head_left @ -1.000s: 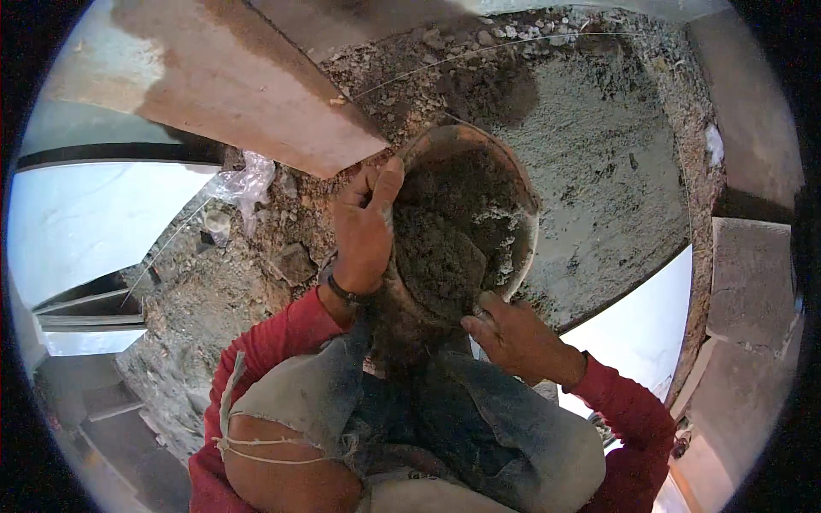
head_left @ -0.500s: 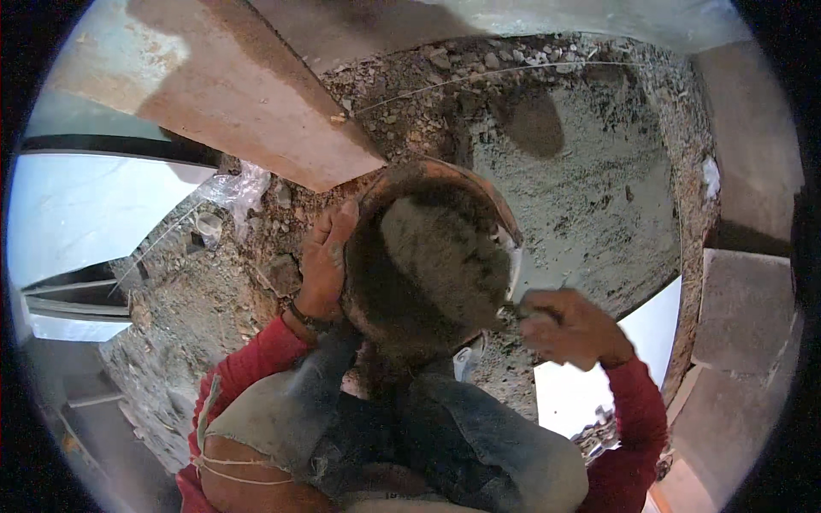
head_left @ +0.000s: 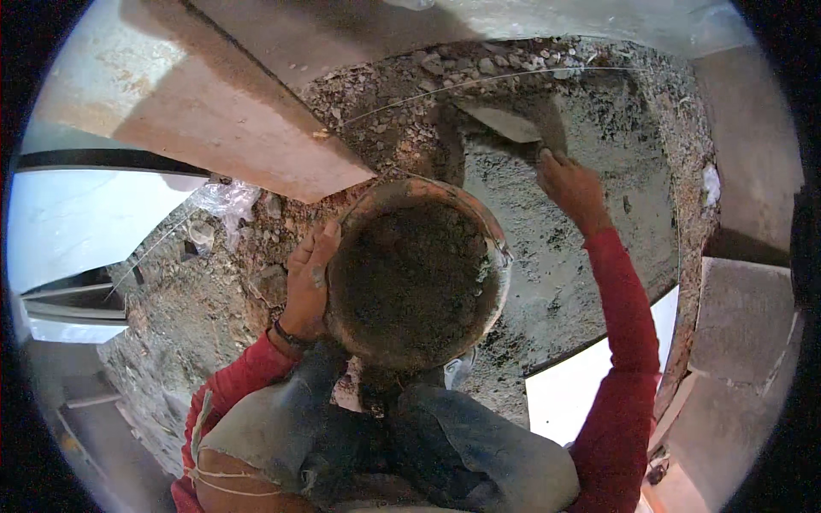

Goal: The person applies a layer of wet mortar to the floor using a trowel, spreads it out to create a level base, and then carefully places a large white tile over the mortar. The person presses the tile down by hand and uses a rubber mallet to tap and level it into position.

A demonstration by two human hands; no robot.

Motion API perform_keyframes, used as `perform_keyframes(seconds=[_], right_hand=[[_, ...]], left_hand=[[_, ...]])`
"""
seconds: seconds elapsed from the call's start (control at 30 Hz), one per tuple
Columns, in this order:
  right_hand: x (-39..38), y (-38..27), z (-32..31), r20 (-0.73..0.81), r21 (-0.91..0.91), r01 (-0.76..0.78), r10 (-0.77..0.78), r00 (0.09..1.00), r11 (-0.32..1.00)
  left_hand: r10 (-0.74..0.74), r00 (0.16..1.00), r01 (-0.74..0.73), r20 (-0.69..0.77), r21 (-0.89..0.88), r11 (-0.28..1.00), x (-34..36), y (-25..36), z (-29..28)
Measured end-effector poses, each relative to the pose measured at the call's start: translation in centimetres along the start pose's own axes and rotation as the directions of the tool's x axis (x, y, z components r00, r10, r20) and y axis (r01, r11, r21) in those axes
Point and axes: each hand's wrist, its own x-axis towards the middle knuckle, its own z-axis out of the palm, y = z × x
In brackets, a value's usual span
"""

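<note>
A round bucket (head_left: 499, 295) stands between my knees, with dark grey mortar (head_left: 415, 278) inside it. My left hand (head_left: 310, 278) grips the bucket's left side, fingers near the rim. Out at the far right, my right hand (head_left: 571, 188) is closed round the handle of a trowel (head_left: 505, 124). The trowel's pointed blade reaches leftward over the far part of a wet grey mortar bed (head_left: 590, 214). Whether the blade touches the bed, I cannot tell. The handle is mostly hidden in my fist.
A thin string (head_left: 487, 75) runs across the far edge above loose stones (head_left: 428, 64). A pinkish upright panel (head_left: 248, 111) juts in from the far left. White tiles (head_left: 103, 214) lie at left, another white tile (head_left: 569, 385) at right. Crumpled clear plastic (head_left: 227, 201) sits on the rubble.
My right hand has moved from beside the bucket's right rim to the far right. The trowel has left the bucket and is over the mortar bed. My left hand stays on the bucket.
</note>
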Motion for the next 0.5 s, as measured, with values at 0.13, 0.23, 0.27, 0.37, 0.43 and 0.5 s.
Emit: perform_keyframes(seconds=[0.13, 0.23, 0.27, 0.37, 0.43, 0.5], right_hand=[[-5.3, -1.0, -5.1, -0.191, 0.171, -0.09, 0.122, 0.974, 0.981], [-10.1, -4.4, -13.7, -0.222, 0.176, -0.054, 0.094, 0.971, 0.983], [-11.2, -5.8, -15.7, -0.089, 0.305, -0.084, 0.116, 0.989, 0.949], [-13.2, -9.9, -18.7, 0.419, 0.283, -0.321, 0.184, 0.889, 0.904], [-13.0, -11.7, -16.8, 0.458, 0.052, -0.248, 0.198, 0.867, 0.967], [-12.8, -12.4, -14.2, 0.46, 0.186, -0.194, 0.089, 0.883, 0.963]], left_hand=[[0.213, 0.977, -0.204, 0.005, 0.306, 0.93, -0.5, 0.7, 0.7], [0.396, 0.917, -0.341, 0.05, 0.614, 0.712, -0.7, 1.2, 2.2], [0.47, 0.877, -0.407, 0.101, 0.676, 0.614, -0.7, 1.2, 3.1], [0.151, 0.988, -0.153, 0.03, 0.085, 0.985, -0.4, 0.6, 6.4], [0.151, 0.986, -0.162, 0.068, 0.214, 0.963, -0.8, 0.5, 7.6], [0.168, 0.975, -0.206, 0.142, 0.317, 0.926, -1.2, 0.6, 8.4]])
